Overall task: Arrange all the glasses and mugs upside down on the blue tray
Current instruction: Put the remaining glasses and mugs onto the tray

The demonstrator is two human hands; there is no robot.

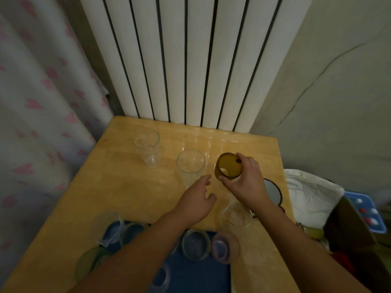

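Right hand (245, 182): grips the amber glass (228, 166) by its rim, tilted, mouth toward the camera, above the table (105, 187).
Left hand (196, 199): loose, fingers spread, holding nothing, just left of the amber glass and touching the near clear glass (190, 166).
Far clear glass (148, 148): upright, well left of both hands.
Tray (201, 275): blue, near edge, under the forearms, carrying upturned glasses.
Writing: none readable.
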